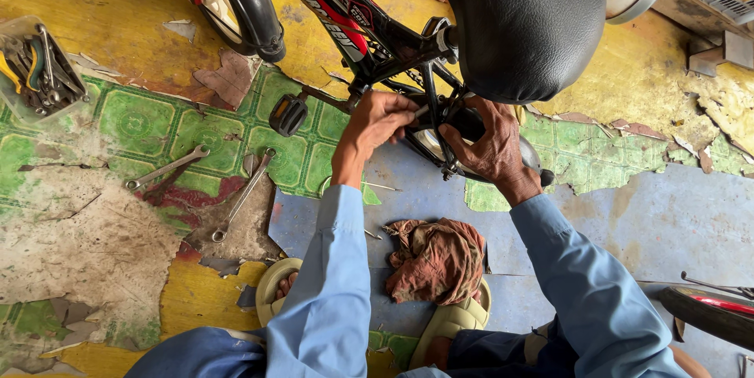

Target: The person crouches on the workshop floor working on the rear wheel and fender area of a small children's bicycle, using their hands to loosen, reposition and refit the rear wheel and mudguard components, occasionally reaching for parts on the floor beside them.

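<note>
Left hand (pixel 377 120) closed in a pinch grip on a slim metal tool (pixel 422 111) at the bicycle frame (pixel 369 36), beneath the black saddle (pixel 522 20). Right hand (pixel 493 146) wrapped around the dark part beside it. Two wrenches (pixel 243 193) lie left on the floor (pixel 667 221); a rag (pixel 436 260) lies near.
</note>
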Available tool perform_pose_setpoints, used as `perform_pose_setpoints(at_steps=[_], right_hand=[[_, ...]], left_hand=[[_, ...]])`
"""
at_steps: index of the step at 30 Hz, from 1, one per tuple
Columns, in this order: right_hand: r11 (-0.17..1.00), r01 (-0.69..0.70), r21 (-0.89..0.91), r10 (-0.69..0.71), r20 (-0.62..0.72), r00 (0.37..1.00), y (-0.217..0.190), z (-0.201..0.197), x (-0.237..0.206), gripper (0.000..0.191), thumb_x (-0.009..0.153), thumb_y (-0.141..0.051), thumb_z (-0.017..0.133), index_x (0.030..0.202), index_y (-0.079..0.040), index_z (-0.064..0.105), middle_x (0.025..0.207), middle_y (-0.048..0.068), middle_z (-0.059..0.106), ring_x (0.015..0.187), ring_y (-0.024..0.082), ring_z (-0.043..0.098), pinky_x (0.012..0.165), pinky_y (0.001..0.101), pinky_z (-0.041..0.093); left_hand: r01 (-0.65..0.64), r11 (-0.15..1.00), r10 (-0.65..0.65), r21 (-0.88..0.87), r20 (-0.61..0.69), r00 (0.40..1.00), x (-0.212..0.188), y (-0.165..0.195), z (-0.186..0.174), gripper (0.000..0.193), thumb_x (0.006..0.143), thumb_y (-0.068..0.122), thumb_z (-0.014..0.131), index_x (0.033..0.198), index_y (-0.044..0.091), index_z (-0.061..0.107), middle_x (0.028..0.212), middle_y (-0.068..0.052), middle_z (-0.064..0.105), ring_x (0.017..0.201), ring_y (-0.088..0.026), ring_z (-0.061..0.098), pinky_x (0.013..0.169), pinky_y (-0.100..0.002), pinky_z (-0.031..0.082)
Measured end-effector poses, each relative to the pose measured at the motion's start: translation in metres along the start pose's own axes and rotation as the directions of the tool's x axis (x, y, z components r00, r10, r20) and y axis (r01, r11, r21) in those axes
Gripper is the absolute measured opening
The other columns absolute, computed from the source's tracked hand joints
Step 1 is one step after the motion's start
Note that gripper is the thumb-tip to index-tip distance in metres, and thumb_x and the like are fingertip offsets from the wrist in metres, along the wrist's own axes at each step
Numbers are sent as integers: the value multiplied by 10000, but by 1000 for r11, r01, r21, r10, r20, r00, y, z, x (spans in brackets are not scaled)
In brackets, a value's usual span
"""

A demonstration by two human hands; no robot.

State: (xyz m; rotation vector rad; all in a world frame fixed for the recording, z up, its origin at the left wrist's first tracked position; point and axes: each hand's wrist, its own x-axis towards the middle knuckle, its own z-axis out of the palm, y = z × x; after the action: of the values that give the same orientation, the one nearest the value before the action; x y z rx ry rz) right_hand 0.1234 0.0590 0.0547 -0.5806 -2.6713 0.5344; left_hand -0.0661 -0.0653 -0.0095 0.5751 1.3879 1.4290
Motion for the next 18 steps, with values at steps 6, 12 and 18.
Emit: perform_pose_setpoints(at_steps=[6,12,18], right_hand=[[1000,12,11,-12,-12,1000,-3,-1,1,451,845,-316,839,1121,-5,666,972,160,714,922,349,702,850,468,546],[1000,15,27,-15,-14,1000,-4,-1,0,498,844,-328,836,1145,35,677,943,187,725,874,344,720,815,459,560],[999,-12,45,11,11,1000,-5,-1,0,524,857,-341,827,1154,65,680,890,185,737,809,334,738,765,441,575]], left_hand=[[-127,910,154,394,-37,987,2,34,-6,182,762,103,821,933,43,810,860,-106,814,753,-157,782,675,-291,611],[-105,881,115,461,8,993,-3,48,-6,182,751,115,821,922,58,796,887,-91,806,813,-157,788,746,-301,608],[-97,883,135,460,-51,990,-1,48,-5,146,756,117,807,884,51,785,877,-91,812,794,-164,783,747,-315,600]])
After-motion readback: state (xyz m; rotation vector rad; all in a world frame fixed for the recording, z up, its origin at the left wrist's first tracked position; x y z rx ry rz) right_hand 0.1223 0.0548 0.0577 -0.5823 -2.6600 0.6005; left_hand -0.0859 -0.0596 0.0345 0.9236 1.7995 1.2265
